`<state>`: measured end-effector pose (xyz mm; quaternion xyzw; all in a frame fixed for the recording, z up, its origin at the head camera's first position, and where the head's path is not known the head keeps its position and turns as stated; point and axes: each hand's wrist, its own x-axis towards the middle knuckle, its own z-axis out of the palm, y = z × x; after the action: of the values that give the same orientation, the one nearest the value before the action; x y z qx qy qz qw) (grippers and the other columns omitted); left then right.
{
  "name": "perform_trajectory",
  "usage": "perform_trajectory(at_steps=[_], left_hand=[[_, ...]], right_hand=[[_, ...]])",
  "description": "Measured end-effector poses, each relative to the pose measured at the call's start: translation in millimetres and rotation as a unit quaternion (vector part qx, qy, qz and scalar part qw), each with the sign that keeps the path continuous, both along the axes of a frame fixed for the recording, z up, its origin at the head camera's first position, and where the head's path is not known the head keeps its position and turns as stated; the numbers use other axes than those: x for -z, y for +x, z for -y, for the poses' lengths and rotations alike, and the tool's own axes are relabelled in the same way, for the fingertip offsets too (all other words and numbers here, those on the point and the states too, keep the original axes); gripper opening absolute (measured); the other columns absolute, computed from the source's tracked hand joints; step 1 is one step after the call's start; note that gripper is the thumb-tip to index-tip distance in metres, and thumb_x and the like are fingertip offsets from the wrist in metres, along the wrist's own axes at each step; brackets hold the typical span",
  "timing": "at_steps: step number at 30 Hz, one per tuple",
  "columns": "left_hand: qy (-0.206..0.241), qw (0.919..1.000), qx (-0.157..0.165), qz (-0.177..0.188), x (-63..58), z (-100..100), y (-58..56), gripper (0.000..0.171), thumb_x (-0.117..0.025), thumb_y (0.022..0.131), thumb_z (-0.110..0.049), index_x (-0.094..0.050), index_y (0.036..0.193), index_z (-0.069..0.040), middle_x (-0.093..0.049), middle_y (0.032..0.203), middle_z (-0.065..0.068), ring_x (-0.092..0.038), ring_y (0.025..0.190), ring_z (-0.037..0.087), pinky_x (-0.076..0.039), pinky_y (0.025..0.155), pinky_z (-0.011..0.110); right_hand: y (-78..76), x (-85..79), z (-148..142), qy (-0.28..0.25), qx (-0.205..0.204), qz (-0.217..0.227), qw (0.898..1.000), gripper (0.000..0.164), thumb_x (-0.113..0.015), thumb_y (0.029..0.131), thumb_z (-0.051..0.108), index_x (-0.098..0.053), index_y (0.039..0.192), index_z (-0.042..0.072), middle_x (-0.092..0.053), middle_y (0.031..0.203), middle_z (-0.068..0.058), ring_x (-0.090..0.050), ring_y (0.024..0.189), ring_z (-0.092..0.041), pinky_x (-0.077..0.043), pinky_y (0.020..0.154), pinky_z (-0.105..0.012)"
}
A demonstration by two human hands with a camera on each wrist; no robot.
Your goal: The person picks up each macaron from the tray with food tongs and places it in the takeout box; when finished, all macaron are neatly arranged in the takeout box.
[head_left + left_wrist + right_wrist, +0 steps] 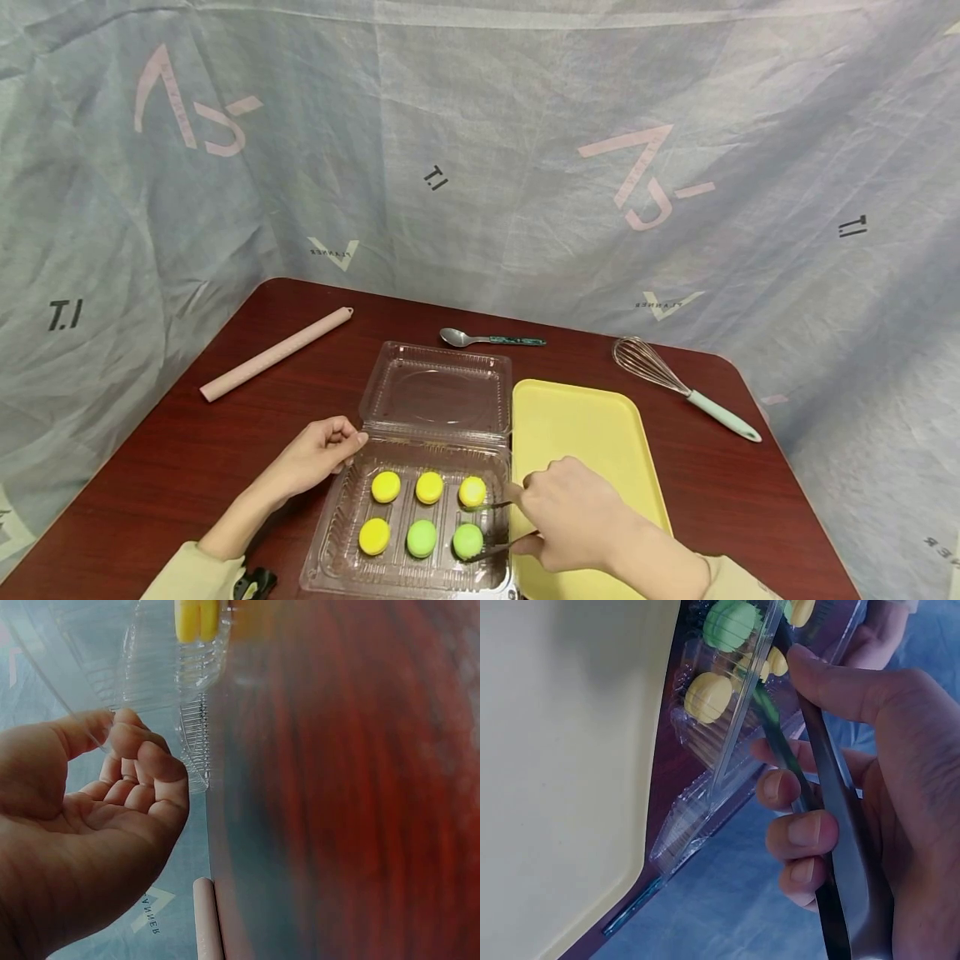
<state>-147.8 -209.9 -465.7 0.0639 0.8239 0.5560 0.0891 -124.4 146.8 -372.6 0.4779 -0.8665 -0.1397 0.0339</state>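
A clear plastic container [335, 533] with its lid [442, 392] folded back lies on the table. Inside sit several yellow macarons [386, 487] and two green ones, the right-hand green macaron [468, 542] nearest the tongs. My left hand [318, 454] pinches the container's rim near the hinge at its left side; the left wrist view shows thumb and finger at the clear edge. Metal tongs [829, 780] are gripped in my right hand [573, 517]. Their arms stand apart, one tip beside the green macaron and the other just below the rear-right yellow macaron [472, 492]. Whether they touch either, I cannot tell.
A yellow tray [581, 425] lies against the container's right side, under my right hand. Behind the lid is a spoon [491, 339]. A pink rolling pin [277, 354] rests at the left, and a whisk [686, 387] at the right. Grey cloth hangs behind the table.
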Motion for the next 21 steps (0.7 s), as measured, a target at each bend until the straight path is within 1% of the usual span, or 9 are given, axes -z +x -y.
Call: perform_trajectory(at_steps=[6, 9, 11, 13, 16, 18, 21], left_hand=[[0.000, 1.0000, 0.004, -0.005, 0.6, 0.6, 0.4, 0.027, -0.063, 0.100, -0.022, -0.057, 0.087, 0.001, -0.053, 0.067, 0.003, -0.047, 0.057, 0.011, -0.038, 0.052, 0.022], [0.000, 1.0000, 0.002, -0.003, 0.5, 0.5, 0.7, 0.027, -0.063, 0.100, -0.022, -0.057, 0.087, 0.001, -0.053, 0.067, 0.003, -0.046, 0.057, 0.011, -0.038, 0.052, 0.022], [0.000, 1.0000, 0.000, -0.001, 0.1, 0.2, 1.0, 0.027, -0.063, 0.100, -0.022, -0.057, 0.087, 0.000, -0.053, 0.067, 0.003, -0.046, 0.057, 0.010, -0.037, 0.052, 0.022], [0.001, 1.0000, -0.001, 0.001, -0.4, -0.2, 1.2, 0.027, -0.063, 0.100, -0.022, -0.056, 0.087, 0.000, -0.052, 0.067, 0.003, -0.045, 0.056, 0.010, -0.036, 0.052, 0.022], [0.003, 1.0000, -0.001, 0.002, -0.8, -0.7, 1.1, 0.026, -0.063, 0.099, -0.022, -0.056, 0.087, 0.000, -0.052, 0.067, 0.003, -0.045, 0.057, 0.010, -0.036, 0.052, 0.022], [0.004, 1.0000, 0.000, 0.000, -0.5, -0.9, 0.8, 0.026, -0.063, 0.100, -0.022, -0.057, 0.087, 0.000, -0.052, 0.067, 0.003, -0.045, 0.057, 0.010, -0.036, 0.052, 0.022], [0.005, 1.0000, 0.000, -0.002, -0.3, -1.2, 0.6, 0.026, -0.063, 0.100, -0.022, -0.056, 0.086, 0.000, -0.052, 0.066, 0.002, -0.046, 0.057, 0.010, -0.037, 0.052, 0.022]], right_hand=[[-1.0, -1.1, -4.5, -0.032, -0.006, 0.019, 0.999, 0.048, -0.077, 0.075, 0.058, -0.072, 0.104, 0.020, -0.052, 0.061, 0.010, -0.046, 0.048, -0.010, -0.035, 0.046, -0.029], [-2.2, -0.8, -8.0, -0.048, -0.009, 0.022, 0.999, 0.045, -0.076, 0.076, 0.060, -0.069, 0.095, 0.019, -0.051, 0.061, 0.011, -0.043, 0.047, -0.007, -0.032, 0.045, -0.028], [-3.4, -1.1, -11.0, -0.062, -0.010, 0.023, 0.998, 0.043, -0.076, 0.077, 0.059, -0.064, 0.087, 0.019, -0.048, 0.060, 0.013, -0.040, 0.046, -0.006, -0.029, 0.045, -0.027], [-4.8, -1.6, -14.4, -0.076, -0.012, 0.019, 0.997, 0.043, -0.077, 0.077, 0.059, -0.059, 0.083, 0.020, -0.046, 0.060, 0.014, -0.038, 0.046, -0.004, -0.028, 0.045, -0.026], [-7.2, -3.4, -20.6, -0.096, -0.010, 0.018, 0.995, 0.043, -0.078, 0.077, 0.057, -0.058, 0.083, 0.020, -0.047, 0.063, 0.015, -0.038, 0.047, -0.003, -0.029, 0.046, -0.026], [-9.3, -4.5, -25.1, -0.105, -0.006, 0.021, 0.994, 0.042, -0.078, 0.077, 0.056, -0.059, 0.087, 0.020, -0.050, 0.066, 0.016, -0.039, 0.048, -0.003, -0.032, 0.047, -0.027], [-12.0, -6.8, -32.6, -0.117, 0.006, 0.037, 0.992, 0.040, -0.078, 0.078, 0.054, -0.062, 0.093, 0.020, -0.056, 0.073, 0.015, -0.041, 0.049, -0.003, -0.038, 0.050, -0.029]])
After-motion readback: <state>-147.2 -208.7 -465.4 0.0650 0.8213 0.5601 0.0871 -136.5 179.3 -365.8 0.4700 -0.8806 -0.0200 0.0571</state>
